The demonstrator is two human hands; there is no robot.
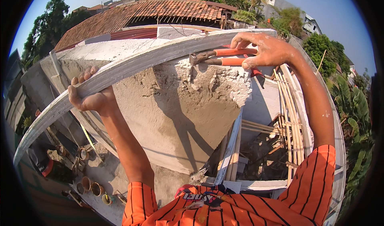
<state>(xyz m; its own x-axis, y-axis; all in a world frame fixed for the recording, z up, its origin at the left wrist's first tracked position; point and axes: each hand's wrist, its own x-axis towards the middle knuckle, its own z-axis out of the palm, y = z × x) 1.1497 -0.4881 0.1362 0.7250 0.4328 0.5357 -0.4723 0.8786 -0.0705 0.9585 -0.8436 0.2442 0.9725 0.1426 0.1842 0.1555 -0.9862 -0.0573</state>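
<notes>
A long grey straightedge bar [148, 58], smeared with pale cement, slants across the wall from lower left to upper right. My left hand [92, 96] is closed around it, with the fingertips showing over its far side. Pincers with orange handles [232, 57] lie along the wall's rough top edge, jaws toward the left. My right hand [268, 48] has its fingers on the upper handle and its thumb at the lower one, just beside the bar's right end. The wall [148, 110] below is partly coated in plaster, darker and damp-looking toward its right side.
Bamboo poles [286, 118] stand and cross inside an opening at right. A thin metal strip [230, 150] runs up to the wall's corner. Several buckets [96, 189] stand on the ground far below at left. A tiled roof [160, 12] lies beyond the wall.
</notes>
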